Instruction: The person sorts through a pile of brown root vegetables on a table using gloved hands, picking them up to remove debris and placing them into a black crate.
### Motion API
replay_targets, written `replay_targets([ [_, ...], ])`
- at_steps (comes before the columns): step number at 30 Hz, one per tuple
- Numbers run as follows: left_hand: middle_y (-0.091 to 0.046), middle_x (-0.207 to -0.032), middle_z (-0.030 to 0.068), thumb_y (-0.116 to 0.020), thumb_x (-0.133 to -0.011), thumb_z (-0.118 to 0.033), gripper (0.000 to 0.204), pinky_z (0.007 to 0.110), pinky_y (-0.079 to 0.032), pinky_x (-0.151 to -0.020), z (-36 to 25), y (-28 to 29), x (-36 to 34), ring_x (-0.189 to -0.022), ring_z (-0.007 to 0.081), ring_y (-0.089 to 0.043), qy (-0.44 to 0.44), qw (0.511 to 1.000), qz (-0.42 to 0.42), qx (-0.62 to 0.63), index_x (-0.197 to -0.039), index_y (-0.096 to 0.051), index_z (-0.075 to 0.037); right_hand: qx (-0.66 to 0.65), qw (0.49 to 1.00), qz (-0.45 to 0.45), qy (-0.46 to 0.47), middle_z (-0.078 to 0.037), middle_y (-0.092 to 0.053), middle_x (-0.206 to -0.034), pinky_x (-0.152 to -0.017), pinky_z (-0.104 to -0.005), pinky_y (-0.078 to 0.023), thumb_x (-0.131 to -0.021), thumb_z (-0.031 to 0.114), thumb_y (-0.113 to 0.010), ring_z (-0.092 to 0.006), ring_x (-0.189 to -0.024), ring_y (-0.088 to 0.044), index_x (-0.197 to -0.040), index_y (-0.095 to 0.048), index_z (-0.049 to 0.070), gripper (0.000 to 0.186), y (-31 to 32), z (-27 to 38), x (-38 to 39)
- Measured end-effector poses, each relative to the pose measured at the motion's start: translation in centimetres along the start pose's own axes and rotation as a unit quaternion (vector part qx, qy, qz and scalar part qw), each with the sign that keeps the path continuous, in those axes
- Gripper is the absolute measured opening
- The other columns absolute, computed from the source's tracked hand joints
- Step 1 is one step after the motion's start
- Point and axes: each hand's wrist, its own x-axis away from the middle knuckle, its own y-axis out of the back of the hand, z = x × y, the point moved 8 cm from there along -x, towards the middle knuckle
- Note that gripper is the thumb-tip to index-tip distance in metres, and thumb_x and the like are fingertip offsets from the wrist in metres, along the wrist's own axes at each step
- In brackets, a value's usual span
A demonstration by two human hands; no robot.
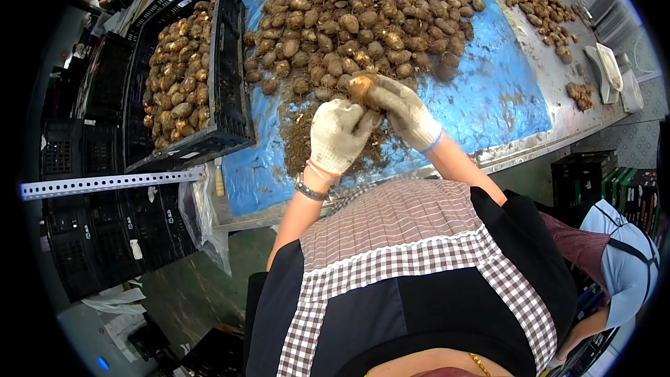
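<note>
My right hand (408,112), in a soiled white knit glove, is closed around a small brown taro (360,86) with a pale golden end. Just left of it, my gloved left hand (339,136) is curled with its fingers close against the taro's lower side. Whatever those fingers grip, if anything, is hidden. Both hands are over the near edge of a large heap of hairy brown taros (342,24). Loose soil and root bits (296,141) lie beneath them on a blue plastic sheet (502,91).
At left, a tilted black crate (234,98) holds many taros. A perforated metal bar (112,186) crosses below it, beside a clear plastic bag (202,209). More taros (537,10) and a white scale (606,70) are at far right. Another person (618,258) is at lower right.
</note>
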Motion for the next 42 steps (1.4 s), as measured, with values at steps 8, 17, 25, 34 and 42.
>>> replay_targets([
  [8, -0.069, -0.100, 0.0168, -0.084, -0.076, -0.020, 0.044, 0.041, -0.055, -0.077, 2.0, 1.2, 1.4, -0.091, 0.0337, -0.068, 0.135, 0.981, -0.141, 0.004, -0.113, -0.068, 0.000, 0.009, 1.000, 0.019, 0.003, -0.011, -0.059, -0.134, -0.098, -0.0331, -0.050, -0.095, 0.013, -0.062, -0.0162, -0.120, -0.058, -0.136, -0.057, 0.006, 0.042, -0.9, -0.3, 0.0],
  [17, -0.060, -0.073, 0.0162, -0.073, -0.080, -0.009, 0.014, 0.045, -0.048, -0.063, 1.3, 0.6, -0.3, -0.071, 0.0377, -0.060, 0.070, 0.998, 0.005, -0.006, -0.077, -0.062, -0.001, 0.130, 0.990, 0.003, -0.055, -0.009, -0.060, -0.133, -0.104, -0.0324, -0.045, -0.094, 0.024, -0.071, -0.0152, -0.120, -0.055, -0.142, -0.050, -0.001, 0.058, 0.4, 0.7, -0.5],
  [25, -0.071, -0.079, 0.0123, -0.072, -0.081, -0.005, 0.009, 0.037, -0.056, -0.065, -1.4, -1.0, -0.3, -0.072, 0.0261, -0.069, -0.040, 0.997, 0.008, 0.062, -0.089, -0.072, -0.002, -0.164, 0.982, -0.076, -0.059, -0.009, -0.064, -0.125, -0.096, -0.0325, -0.053, -0.092, 0.007, -0.066, -0.0179, -0.111, -0.063, -0.138, -0.051, 0.001, 0.048, 2.3, -1.7, -0.9],
  [34, -0.068, -0.104, 0.0161, -0.083, -0.077, -0.017, 0.047, 0.039, -0.055, -0.077, 3.0, 0.0, 0.5, -0.088, 0.0328, -0.068, 0.117, 0.989, -0.083, -0.045, -0.119, -0.068, -0.002, -0.098, 0.987, -0.075, -0.107, -0.007, -0.065, -0.122, -0.080, -0.0248, -0.053, -0.093, 0.015, -0.070, -0.0118, -0.107, -0.062, -0.143, -0.050, 0.003, 0.055, 1.8, -3.1, -0.2],
  [42, -0.069, -0.095, 0.0155, -0.079, -0.081, -0.008, 0.025, 0.037, -0.054, -0.081, 6.1, -1.1, 1.8, -0.089, 0.0313, -0.067, 0.243, 0.956, -0.077, 0.147, -0.103, -0.070, -0.001, 0.009, 0.998, -0.020, -0.065, -0.008, -0.066, -0.121, -0.090, -0.0301, -0.053, -0.094, 0.023, -0.069, -0.0144, -0.111, -0.061, -0.137, -0.055, 0.002, 0.050, 1.6, -1.8, -0.4],
])
